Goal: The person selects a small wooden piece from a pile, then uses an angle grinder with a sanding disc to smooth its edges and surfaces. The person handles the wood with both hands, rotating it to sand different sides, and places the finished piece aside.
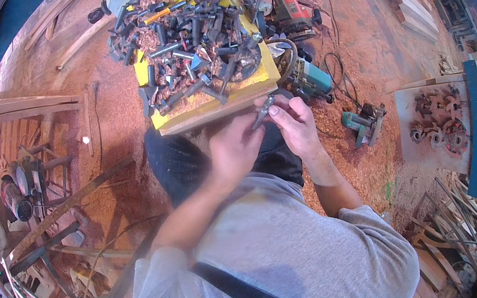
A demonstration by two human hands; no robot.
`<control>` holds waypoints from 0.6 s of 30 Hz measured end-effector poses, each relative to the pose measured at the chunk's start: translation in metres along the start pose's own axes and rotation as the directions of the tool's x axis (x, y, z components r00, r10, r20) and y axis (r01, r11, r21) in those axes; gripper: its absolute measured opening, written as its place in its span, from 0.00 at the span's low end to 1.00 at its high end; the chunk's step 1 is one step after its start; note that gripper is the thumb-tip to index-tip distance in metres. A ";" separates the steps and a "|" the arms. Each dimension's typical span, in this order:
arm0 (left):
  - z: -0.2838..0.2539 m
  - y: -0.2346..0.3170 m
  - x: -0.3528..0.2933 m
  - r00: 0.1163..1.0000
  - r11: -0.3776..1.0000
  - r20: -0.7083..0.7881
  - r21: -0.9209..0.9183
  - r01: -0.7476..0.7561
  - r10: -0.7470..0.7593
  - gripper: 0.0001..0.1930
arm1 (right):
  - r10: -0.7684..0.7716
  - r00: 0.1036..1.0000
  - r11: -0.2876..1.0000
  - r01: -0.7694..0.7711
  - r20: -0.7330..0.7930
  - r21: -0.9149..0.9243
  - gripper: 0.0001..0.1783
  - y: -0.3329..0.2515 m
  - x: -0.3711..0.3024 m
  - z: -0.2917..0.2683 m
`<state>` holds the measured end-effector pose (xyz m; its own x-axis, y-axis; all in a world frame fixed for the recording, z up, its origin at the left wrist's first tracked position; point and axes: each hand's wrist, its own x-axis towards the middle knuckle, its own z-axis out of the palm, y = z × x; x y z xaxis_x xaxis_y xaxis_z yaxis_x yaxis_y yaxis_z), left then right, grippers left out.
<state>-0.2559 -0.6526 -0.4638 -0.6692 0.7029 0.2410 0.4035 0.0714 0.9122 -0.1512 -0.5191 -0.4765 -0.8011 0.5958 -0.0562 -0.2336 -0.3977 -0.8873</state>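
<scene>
In front of my body, both hands are closed on one small grey metal router bit. My right hand pinches its upper part between thumb and fingers. My left hand, somewhat blurred, grips the lower end, and some of its fingers are hidden. Just beyond them is a wooden tray with yellow sides. Heaped in it are many dark router bits and cutters, tangled with reddish wood shavings. A few bits have blue or orange parts.
Right of the tray stand a red power tool and a teal one. A small green trimmer lies on the shaving-covered floor among black cords. Farther right, a pale board carries cutter heads. A motorised machine and timber stand left.
</scene>
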 end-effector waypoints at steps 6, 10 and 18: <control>-0.005 0.002 0.002 0.996 0.993 -0.002 0.079 -0.089 0.089 0.14 | -0.036 0.998 0.999 0.034 0.059 0.034 0.07 -0.003 -0.001 0.002; -0.005 0.003 0.003 0.994 0.991 -0.021 0.084 -0.107 0.109 0.14 | -0.037 0.997 0.998 0.040 0.074 -0.039 0.06 -0.006 0.001 0.000; -0.006 0.005 0.005 0.994 0.992 -0.030 0.082 -0.099 0.102 0.14 | -0.031 0.999 0.999 0.031 0.037 -0.007 0.07 -0.002 0.004 0.001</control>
<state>-0.2612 -0.6535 -0.4564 -0.6429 0.6853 0.3421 0.5177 0.0596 0.8535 -0.1542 -0.5167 -0.4749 -0.8134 0.5816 -0.0115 -0.2550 -0.3742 -0.8916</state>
